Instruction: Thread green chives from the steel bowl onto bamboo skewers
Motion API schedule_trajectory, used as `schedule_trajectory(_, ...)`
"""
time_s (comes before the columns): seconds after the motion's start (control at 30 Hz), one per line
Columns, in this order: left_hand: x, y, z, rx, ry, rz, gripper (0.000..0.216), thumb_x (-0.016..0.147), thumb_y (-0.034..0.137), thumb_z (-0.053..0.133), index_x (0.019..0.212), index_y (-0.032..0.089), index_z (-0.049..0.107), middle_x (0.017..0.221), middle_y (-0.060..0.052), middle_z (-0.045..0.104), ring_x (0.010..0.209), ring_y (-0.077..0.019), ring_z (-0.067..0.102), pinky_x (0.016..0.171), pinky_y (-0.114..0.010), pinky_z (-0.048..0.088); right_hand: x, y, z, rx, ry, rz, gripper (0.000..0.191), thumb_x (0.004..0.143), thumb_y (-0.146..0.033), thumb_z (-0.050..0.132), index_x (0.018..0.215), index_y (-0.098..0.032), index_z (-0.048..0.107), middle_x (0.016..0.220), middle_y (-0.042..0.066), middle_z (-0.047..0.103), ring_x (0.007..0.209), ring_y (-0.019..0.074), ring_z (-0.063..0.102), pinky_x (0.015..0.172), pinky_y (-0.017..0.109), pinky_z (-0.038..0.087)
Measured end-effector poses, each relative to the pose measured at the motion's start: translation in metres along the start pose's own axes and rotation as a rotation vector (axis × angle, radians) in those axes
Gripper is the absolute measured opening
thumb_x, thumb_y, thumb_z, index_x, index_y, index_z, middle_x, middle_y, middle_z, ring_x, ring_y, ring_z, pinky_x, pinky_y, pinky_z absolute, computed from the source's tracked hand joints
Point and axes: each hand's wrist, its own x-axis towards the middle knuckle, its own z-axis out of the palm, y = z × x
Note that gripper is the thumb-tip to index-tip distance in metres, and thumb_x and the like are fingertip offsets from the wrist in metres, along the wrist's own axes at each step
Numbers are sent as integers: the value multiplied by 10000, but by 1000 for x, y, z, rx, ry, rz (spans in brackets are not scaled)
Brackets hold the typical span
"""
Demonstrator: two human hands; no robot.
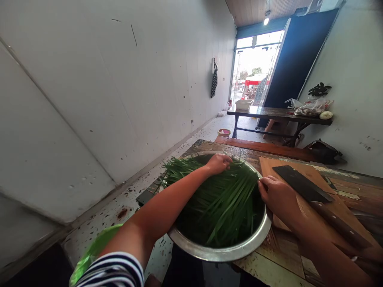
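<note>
A large steel bowl (221, 251) sits at the near left corner of a worn wooden table and is full of long green leaves (221, 203). My left hand (219, 163) reaches across to the far side of the bowl, fingers curled down onto the leaves. At the bowl's right rim my right hand (277, 195) is closed around the ends of the leaves.
A wooden cutting board (302, 175) lies right of the bowl with a dark cleaver (311, 189) on it. A green plastic tub (92, 253) stands on the floor at lower left. Farther back stand a bench (263, 147) and a second table (278, 113) with bags.
</note>
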Motion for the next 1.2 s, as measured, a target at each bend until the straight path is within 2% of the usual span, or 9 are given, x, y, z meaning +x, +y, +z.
schedule_trajectory(0.27,-2,6,6,-118,-5,-19,281,711,16,465,950,75,602,697,-32,668,580,-73,576,574,-171,448,0,0,0,-3,12,-15,301,914,-304,398,816,-175,652,853,39,678,751,152,615,579,267,349)
schedule_trajectory(0.5,-1,3,7,32,32,107,210,703,205,626,874,102,690,800,-42,687,709,-101,596,668,-193,474,-1,-1,0,-9,19,-26,333,919,-305,367,816,-177,657,844,54,677,735,147,615,569,263,358)
schedule_trajectory(0.67,-1,2,10,23,15,114,236,748,269,611,896,112,707,806,-41,700,715,-103,614,725,-206,493,-1,-2,-1,-5,17,-24,330,916,-297,367,808,-178,655,832,52,673,727,147,613,571,259,360)
schedule_trajectory(1.0,7,-8,16,-140,19,64,223,721,164,609,915,94,695,764,-42,704,665,-103,628,709,-222,525,0,1,2,11,17,-22,326,917,-311,371,817,-177,651,838,46,672,740,150,612,577,260,355)
schedule_trajectory(1.2,0,2,15,-370,-19,-31,242,705,14,568,906,88,680,726,-26,696,668,-83,639,727,-214,534,-1,-1,0,-6,21,-19,326,915,-301,367,800,-177,646,835,48,674,711,147,610,555,268,341)
